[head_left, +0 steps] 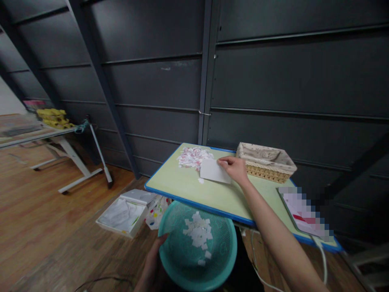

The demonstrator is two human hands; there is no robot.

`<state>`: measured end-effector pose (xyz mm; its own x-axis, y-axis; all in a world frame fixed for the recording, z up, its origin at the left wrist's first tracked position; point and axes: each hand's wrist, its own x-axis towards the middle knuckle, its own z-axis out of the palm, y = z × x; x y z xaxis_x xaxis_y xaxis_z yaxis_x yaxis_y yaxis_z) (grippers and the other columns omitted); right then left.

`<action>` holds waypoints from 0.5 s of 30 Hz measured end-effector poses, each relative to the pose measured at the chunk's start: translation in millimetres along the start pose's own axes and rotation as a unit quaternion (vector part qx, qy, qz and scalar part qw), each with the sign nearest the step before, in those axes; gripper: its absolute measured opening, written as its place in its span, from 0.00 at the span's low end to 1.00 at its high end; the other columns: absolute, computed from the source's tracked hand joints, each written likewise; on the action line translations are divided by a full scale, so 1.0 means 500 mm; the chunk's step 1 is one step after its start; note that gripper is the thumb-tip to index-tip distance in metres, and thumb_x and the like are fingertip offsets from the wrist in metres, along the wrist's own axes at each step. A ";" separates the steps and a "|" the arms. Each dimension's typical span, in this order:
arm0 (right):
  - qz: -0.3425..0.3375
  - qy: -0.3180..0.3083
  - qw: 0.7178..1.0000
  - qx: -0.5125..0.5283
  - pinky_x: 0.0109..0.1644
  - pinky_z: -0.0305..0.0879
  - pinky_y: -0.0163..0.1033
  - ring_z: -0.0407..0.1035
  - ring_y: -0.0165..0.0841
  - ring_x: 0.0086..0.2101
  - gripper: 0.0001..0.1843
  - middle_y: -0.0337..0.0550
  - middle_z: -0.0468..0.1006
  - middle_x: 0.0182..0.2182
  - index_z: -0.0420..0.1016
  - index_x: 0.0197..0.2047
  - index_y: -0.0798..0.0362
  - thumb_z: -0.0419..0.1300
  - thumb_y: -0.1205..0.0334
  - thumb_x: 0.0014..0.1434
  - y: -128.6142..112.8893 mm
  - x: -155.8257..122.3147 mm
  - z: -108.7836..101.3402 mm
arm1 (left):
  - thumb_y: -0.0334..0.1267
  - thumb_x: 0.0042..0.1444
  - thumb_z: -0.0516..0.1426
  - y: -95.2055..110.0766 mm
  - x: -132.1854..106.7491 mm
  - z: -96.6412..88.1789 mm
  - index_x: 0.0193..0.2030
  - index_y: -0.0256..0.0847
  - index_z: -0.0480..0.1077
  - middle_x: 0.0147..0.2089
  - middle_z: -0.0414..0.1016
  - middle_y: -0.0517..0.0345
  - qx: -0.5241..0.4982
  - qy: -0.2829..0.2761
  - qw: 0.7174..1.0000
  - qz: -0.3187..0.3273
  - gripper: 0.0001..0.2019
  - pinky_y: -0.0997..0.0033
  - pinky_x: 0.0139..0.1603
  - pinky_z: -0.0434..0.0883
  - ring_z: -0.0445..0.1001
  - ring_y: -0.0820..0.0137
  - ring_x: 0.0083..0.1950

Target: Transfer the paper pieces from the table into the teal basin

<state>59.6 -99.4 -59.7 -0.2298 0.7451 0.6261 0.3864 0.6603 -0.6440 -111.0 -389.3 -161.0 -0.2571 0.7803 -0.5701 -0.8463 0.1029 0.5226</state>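
Note:
My right hand [235, 168] reaches across the green table [188, 187] and pinches a white card [213, 170] that stands on edge against the tabletop. Just left of the card lies a heap of white and red paper scraps [193, 157]. My left hand [154, 261] grips the left rim of a teal plastic basin [182, 259], held below the table's near blue edge. Several white paper scraps [198, 232] lie inside the basin.
A cloth-lined wicker basket [265, 162] stands at the table's far right, a blurred-out flat item [305, 213] at the near right. An open white box [125, 215] sits on the wooden floor. A folding table [45, 132] with yellow things stands left. Dark panelled wall behind.

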 end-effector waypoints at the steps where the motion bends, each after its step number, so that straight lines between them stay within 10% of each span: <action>1: 0.003 0.004 1.000 0.010 0.33 0.66 0.39 0.73 0.36 0.28 0.13 0.45 0.83 0.29 0.83 0.31 0.52 0.60 0.53 0.52 0.000 0.000 -0.001 | 0.36 0.54 0.59 0.000 0.001 0.001 0.62 0.28 0.63 0.38 0.86 0.46 -0.001 0.002 1.000 0.001 0.29 0.48 0.61 0.66 0.78 0.49 0.52; 15: 0.017 -0.043 0.998 0.037 0.33 0.66 0.38 0.74 0.36 0.29 0.14 0.46 0.83 0.29 0.83 0.32 0.53 0.62 0.53 0.51 -0.009 -0.004 0.007 | 0.37 0.55 0.59 0.003 -0.002 -0.002 0.61 0.25 0.63 0.28 0.85 0.52 0.001 0.007 1.000 0.012 0.28 0.56 0.58 0.69 0.81 0.53 0.45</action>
<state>55.4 -103.5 -59.6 -0.2958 0.7699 0.5655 0.3293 0.6379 -0.6962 -112.3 -390.8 -160.3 -0.2839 0.7742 -0.5657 -0.8386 0.0856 0.5380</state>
